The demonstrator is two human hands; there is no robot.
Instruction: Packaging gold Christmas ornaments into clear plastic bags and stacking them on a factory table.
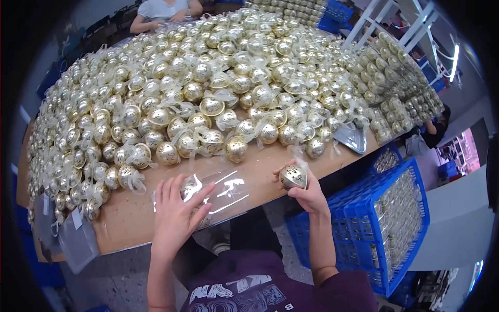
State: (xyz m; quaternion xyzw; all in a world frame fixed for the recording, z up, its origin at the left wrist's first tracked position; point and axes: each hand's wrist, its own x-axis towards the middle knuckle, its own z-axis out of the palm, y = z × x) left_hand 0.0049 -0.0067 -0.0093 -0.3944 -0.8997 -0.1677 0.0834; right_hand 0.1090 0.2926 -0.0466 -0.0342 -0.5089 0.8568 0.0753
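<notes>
My right hand [307, 191] is closed around a gold ball ornament [293, 177] with dark printed markings, held just past the table's front edge. A pale sheer ribbon rises from the top of that ball. My left hand [179, 208] lies with fingers spread over a clear plastic tray [231, 188] at the table's front edge. Something shiny shows between its thumb and fingers, partly hidden by the hand. Beyond both hands spreads a large heap of similar gold ball ornaments [212, 106], many tied with sheer ribbons.
Clear trays packed with gold balls [390, 78] are stacked at the right. Below them stands a blue crate [343, 229] with more packed trays. A clear tray [351, 138] lies by the heap; grey plastic pieces [78, 242] hang over the left edge. Another person [166, 11] sits across.
</notes>
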